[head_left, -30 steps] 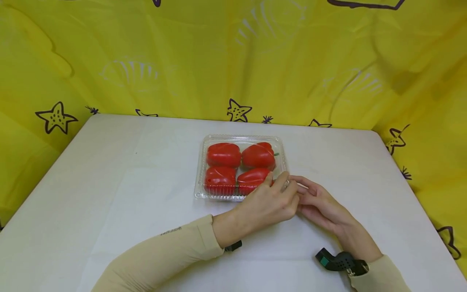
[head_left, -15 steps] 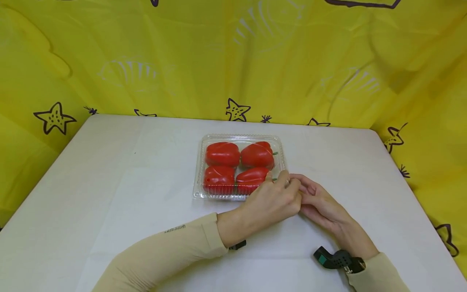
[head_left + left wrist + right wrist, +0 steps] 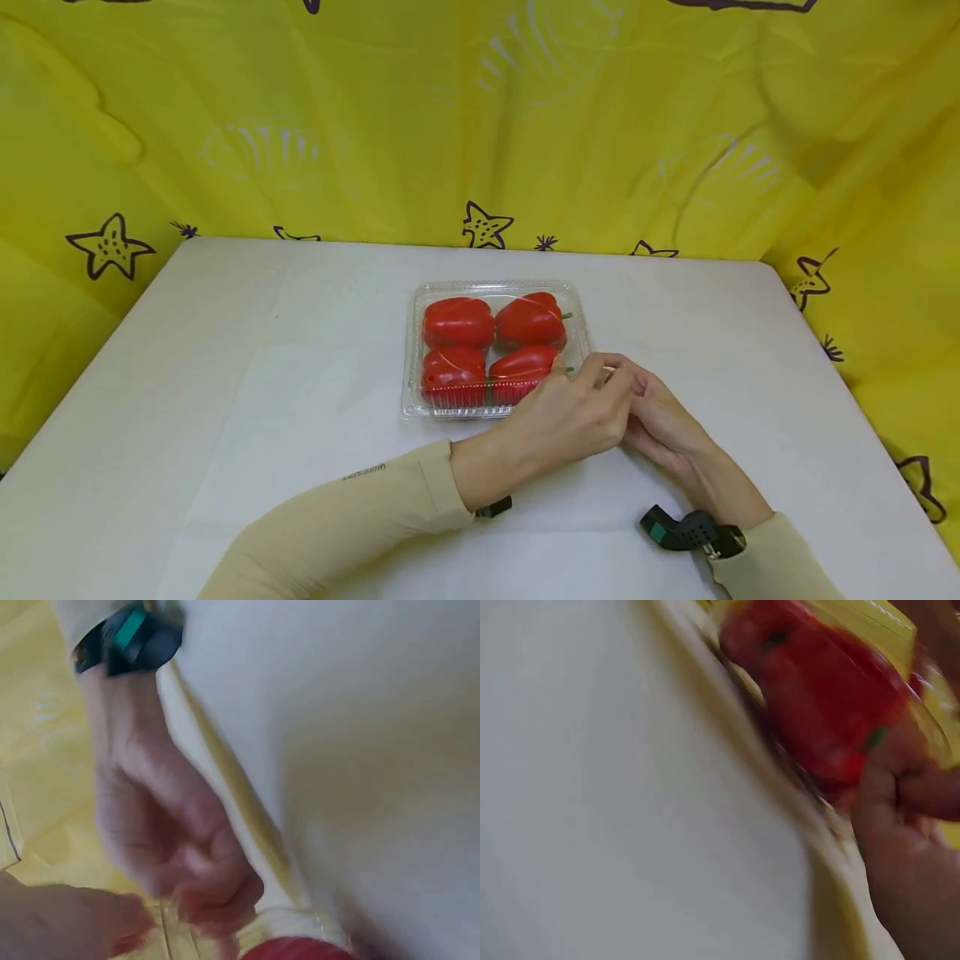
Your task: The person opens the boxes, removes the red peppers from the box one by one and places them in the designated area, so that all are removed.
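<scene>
A clear plastic clamshell container stands on the table with several red bell peppers inside, under its lid. My left hand reaches across its front right corner, one finger over the lid and the others bent toward my right hand. The two hands meet just right of that corner. In the left wrist view the fingers of the right hand are curled close to the container. The right wrist view shows the right hand beside the stem end of a pepper. Whatever lies between the fingertips is hidden or blurred.
The white tabletop extends around the container. A yellow patterned curtain closes off the back and both sides. A dark wrist-worn camera sits on the right wrist.
My left hand has slid slightly right, its fingers now farther past the container's right edge and overlapping the right hand more. The container stays essentially in place.
</scene>
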### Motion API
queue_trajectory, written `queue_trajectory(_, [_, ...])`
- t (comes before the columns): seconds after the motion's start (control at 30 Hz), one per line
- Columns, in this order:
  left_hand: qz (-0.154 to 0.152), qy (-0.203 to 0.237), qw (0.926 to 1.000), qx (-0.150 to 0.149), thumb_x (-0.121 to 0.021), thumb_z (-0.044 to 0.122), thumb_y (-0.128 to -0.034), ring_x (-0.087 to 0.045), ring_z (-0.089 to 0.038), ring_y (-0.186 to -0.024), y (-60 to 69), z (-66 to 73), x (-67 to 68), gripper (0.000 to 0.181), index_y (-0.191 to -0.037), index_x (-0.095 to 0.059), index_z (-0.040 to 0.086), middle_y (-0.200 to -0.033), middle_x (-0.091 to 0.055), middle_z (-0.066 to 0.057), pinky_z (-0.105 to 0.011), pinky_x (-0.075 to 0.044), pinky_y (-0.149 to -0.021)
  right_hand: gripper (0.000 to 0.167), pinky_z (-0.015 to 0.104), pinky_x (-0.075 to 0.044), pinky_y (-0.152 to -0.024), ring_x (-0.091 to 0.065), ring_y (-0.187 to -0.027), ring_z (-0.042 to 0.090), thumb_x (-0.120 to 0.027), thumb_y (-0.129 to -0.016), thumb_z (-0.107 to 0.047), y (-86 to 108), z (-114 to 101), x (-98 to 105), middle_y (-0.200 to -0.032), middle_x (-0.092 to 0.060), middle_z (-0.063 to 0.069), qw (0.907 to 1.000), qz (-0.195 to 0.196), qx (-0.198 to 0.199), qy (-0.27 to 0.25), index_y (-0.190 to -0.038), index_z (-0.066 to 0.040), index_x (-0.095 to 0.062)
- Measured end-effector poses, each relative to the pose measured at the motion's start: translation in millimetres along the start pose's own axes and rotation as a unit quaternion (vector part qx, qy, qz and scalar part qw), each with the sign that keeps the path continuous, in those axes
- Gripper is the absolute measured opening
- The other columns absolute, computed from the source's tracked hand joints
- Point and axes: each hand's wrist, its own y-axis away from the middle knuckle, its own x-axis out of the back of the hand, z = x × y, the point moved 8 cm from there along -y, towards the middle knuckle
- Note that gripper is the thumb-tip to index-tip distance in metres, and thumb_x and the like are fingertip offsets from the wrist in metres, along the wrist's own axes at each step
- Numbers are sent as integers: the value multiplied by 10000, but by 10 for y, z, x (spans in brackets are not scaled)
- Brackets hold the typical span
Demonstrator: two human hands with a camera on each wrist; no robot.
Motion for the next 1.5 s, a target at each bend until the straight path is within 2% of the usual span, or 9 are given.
queue_trajectory(0.13, [-152, 68, 9999, 39, -445, 70, -987, -643, -176, -880, 30, -7, -14, 298, -919, -727, 135, -854, -596, 36, -386, -624, -711, 435, 206, -541, -906, -606, -1035, 74, -331, -1018, 65, 30, -50, -24, -1189, -628, -32, 9991, -391, -94, -112, -1337, -148, -536])
queue_trajectory(0.33, [-414, 395, 9983, 128, -539, 135, -985, -641, -201, -1114, 71, -85, -35, 212, -980, -745, 186, -1047, -649, 1, -382, -600, -876, 490, 220, -518, -938, -582, -1066, 107, -288, -987, 132, 38, -108, -55, -1248, -606, 11, 9956, -815, -61, -452, -1374, -90, -489])
queue_trajectory(0.63, [-349, 353, 9987, -89, -519, 119, -988, -679, -268, -1134, 102, -73, -55, 252, -990, -760, 193, -990, -680, 14, -388, -601, -867, 452, 191, -536, -857, -590, -966, 98, -390, -983, 121, 30, -63, 0, -1102, -594, -12, 9989, -361, -281, -117, -1361, -120, -447])
queue_trajectory(0.77, [-240, 381, 9989, -136, -503, 128, -997, -689, -272, -1127, 80, -119, -4, 249, -1039, -747, 157, -996, -692, 8, -376, -597, -869, 448, 180, -524, -849, -569, -947, 81, -399, -981, 110, 5, -59, -21, -1079, -584, -33, 9990, -368, -226, 66, -1357, -129, -444])
queue_trajectory(0.93, [78, 713, 9973, 145, -505, 144, -1012, -698, -265, -1110, -11, -304, 140, 206, -1001, -705, 100, -1036, -697, -24, -342, -584, -893, 450, 190, -497, -847, -538, -938, 78, -363, -969, 130, -1, -61, -78, -1066, -569, -42, 9985, -535, -64, -43, -1329, -127, -443])
queue_trajectory(1.03, [36, 934, 9954, 228, -524, 160, -1014, -677, -255, -1143, 10, -345, 160, 165, -1024, -682, 118, -1093, -688, -25, -321, -577, -920, 435, 195, -498, -861, -546, -938, 80, -366, -975, 122, 6, -64, -88, -1066, -574, -42, 9986, -523, -45, -55, -1321, -127, -450])
queue_trajectory(1.17, [-454, 1176, 9916, 280, -552, 175, -1004, -608, -281, -1233, 183, -332, 69, 176, -1173, -602, 165, -1247, -637, -46, -384, -547, -990, 402, 217, -522, -885, -586, -955, 106, -375, -990, 100, 14, -86, -85, -1077, -611, -24, 9987, -496, -118, 71, -1319, -113, -463])
queue_trajectory(1.3, [-1137, 1241, 9828, 759, -658, 226, -941, -538, -324, -1300, 427, -457, -20, 381, -1301, -541, 181, -1384, -569, -83, -519, -506, -1025, 376, 251, -554, -870, -622, -928, 157, -366, -993, 97, 23, -124, -74, -1035, -635, 30, 9986, -491, -192, 108, -1321, -75, -430])
queue_trajectory(1.5, [-1853, 1175, 9692, 1118, -773, 238, -848, -468, -372, -1363, 769, -639, 27, 650, -1419, -464, 198, -1458, -516, -121, -684, -410, -1040, 370, 246, -565, -864, -633, -928, 165, -361, -1009, 78, 35, -137, -36, -1061, -629, 48, 9988, -377, -307, -39, -1336, -84, -422])
